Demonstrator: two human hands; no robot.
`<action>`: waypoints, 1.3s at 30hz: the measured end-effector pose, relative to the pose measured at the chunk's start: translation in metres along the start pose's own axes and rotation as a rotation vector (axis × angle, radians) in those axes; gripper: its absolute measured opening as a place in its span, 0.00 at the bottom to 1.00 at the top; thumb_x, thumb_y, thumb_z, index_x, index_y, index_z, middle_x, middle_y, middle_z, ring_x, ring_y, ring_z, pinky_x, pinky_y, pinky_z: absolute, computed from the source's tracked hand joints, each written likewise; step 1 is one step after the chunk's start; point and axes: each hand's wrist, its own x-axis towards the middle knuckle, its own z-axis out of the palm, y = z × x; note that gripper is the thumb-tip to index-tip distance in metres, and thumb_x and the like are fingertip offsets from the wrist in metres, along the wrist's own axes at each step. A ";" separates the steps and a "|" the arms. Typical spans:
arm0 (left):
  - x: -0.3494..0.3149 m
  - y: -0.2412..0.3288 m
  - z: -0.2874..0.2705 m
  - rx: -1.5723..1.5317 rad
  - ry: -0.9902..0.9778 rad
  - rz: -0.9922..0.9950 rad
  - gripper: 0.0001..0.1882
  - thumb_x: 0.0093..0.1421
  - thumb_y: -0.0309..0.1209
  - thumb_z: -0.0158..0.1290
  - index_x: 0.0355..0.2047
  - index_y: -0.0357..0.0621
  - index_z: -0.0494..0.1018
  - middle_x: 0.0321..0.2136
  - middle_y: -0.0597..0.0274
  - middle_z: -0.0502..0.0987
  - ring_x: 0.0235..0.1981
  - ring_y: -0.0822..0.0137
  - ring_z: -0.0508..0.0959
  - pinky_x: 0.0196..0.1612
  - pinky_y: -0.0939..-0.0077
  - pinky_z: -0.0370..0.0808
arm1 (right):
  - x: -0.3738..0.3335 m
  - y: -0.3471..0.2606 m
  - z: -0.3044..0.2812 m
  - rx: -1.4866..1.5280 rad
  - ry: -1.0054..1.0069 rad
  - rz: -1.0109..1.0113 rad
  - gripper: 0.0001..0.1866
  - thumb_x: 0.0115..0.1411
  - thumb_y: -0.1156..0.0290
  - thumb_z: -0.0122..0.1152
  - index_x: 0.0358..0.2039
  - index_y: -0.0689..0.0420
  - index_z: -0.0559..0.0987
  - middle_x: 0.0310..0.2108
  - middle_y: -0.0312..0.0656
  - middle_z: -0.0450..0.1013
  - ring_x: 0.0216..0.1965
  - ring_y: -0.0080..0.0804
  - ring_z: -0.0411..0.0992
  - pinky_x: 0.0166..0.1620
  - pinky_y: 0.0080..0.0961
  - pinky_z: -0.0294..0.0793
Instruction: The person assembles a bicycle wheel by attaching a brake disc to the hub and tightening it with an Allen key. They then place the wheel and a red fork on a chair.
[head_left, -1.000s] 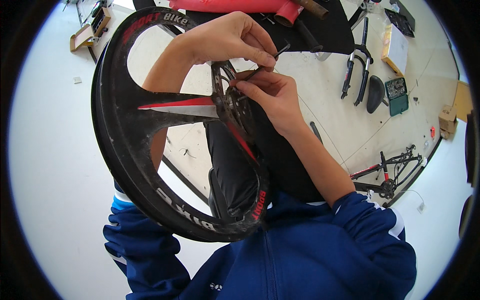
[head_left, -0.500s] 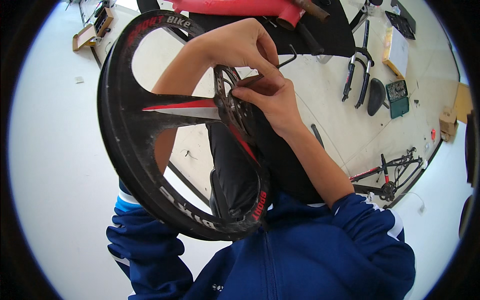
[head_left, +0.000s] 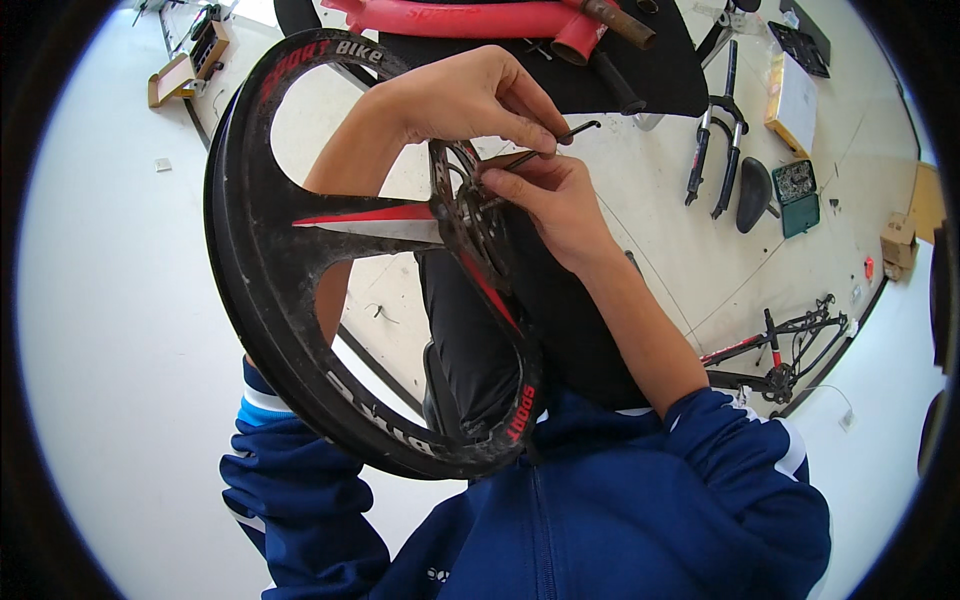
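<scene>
Hex key (head_left: 582, 129) in use position, beside the disc (head_left: 466, 222) of a black wheel (head_left: 246, 170). One spoke (head_left: 375, 213) crosses in front of the left forearm (head_left: 345, 160), and fingers cover parts of the key. Beyond the hands, a red frame (head_left: 450, 20) lies on a black table (head_left: 668, 85); at right, a fork (head_left: 736, 130), a saddle (head_left: 753, 190), an open green case (head_left: 799, 216) and a black frame (head_left: 775, 352) rest on the floor (head_left: 650, 218). The key's long axis slants from the disc up and rightward, its bent end at upper right. Left hand (head_left: 478, 97): thumb and forefinger pinch the shaft. Right hand (head_left: 553, 205): fingertips gather at the disc, near the key's lower end; what they pinch cannot be told.
</scene>
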 end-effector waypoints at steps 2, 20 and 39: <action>0.001 -0.001 0.000 0.008 -0.003 0.007 0.19 0.49 0.33 0.67 0.40 0.35 0.81 0.33 0.50 0.83 0.33 0.63 0.83 0.45 0.76 0.78 | 0.001 -0.003 -0.003 -0.033 0.020 -0.040 0.09 0.54 0.77 0.68 0.36 0.67 0.83 0.32 0.43 0.80 0.33 0.22 0.76 0.42 0.19 0.75; -0.005 0.000 0.001 0.065 0.007 -0.090 0.20 0.48 0.34 0.68 0.37 0.31 0.81 0.29 0.54 0.82 0.31 0.69 0.81 0.40 0.79 0.77 | 0.006 -0.021 0.000 -0.357 -0.147 0.002 0.10 0.51 0.79 0.70 0.35 0.68 0.82 0.32 0.44 0.80 0.33 0.25 0.78 0.41 0.21 0.77; -0.017 0.006 -0.005 -0.269 0.602 0.156 0.11 0.57 0.32 0.62 0.35 0.36 0.80 0.25 0.67 0.77 0.27 0.78 0.73 0.33 0.84 0.69 | 0.121 -0.086 -0.177 -1.291 0.550 -0.515 0.11 0.49 0.67 0.69 0.32 0.59 0.84 0.26 0.44 0.80 0.28 0.30 0.79 0.34 0.24 0.77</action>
